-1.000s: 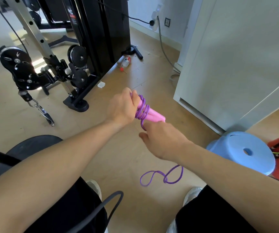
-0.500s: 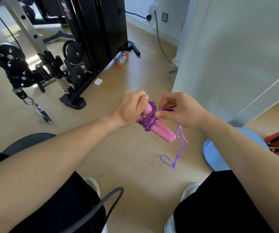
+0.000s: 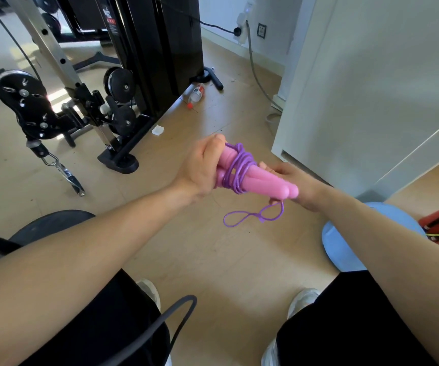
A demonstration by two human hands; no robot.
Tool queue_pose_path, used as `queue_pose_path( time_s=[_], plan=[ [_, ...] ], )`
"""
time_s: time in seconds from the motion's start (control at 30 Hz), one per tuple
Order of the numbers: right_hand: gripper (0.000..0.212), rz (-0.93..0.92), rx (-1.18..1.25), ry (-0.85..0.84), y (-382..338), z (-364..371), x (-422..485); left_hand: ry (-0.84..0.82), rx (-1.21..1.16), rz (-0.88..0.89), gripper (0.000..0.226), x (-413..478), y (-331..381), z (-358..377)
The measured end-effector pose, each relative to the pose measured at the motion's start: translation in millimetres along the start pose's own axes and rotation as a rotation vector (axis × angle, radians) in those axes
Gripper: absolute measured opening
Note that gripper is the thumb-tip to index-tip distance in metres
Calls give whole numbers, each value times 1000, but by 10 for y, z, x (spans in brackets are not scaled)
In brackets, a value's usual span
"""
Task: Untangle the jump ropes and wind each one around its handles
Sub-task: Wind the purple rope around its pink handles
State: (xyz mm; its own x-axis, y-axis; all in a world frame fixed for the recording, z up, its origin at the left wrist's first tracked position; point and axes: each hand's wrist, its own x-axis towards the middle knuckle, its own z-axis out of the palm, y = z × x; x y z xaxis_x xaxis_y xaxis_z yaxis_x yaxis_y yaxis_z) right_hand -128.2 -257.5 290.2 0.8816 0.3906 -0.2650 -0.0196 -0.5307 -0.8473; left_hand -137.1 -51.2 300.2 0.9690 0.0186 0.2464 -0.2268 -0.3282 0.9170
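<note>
Well to the left of the pink handles (image 3: 262, 182) stands a black cable machine (image 3: 144, 62), and the left hand (image 3: 202, 167) is curled tightly round the handles' left ends, holding the pair side by side above the wooden floor (image 3: 213, 260). The purple rope (image 3: 239, 167) is wound in several turns around the middle of the handles (its loose tail hangs in two small loops just beneath them). At the handles' right ends the right hand (image 3: 300, 191), partly hidden behind them, pinches that tail, and a blue stool (image 3: 345, 249) sits lower right of the handles.
</note>
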Motion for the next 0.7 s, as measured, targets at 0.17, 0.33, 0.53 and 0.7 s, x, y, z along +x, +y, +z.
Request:
queue_pose_path(
  time_s=[0.17, 0.33, 0.53, 0.7],
  plan=[
    [49, -5, -163, 68, -133, 436, -90, 261, 204, -198, 44, 149, -6, -34],
    [35, -190, -515, 132, -238, 574, -210, 267, 535, -159, 42, 280, -205, -124],
    [23, -353, -600, 241, -304, 310, -230, 92, 757, -10, 41, 270, -291, -121],
    [19, -264, -585, 307, -312, 2, -152, -158, 585, 150, 38, 185, -221, -134]
  ],
)
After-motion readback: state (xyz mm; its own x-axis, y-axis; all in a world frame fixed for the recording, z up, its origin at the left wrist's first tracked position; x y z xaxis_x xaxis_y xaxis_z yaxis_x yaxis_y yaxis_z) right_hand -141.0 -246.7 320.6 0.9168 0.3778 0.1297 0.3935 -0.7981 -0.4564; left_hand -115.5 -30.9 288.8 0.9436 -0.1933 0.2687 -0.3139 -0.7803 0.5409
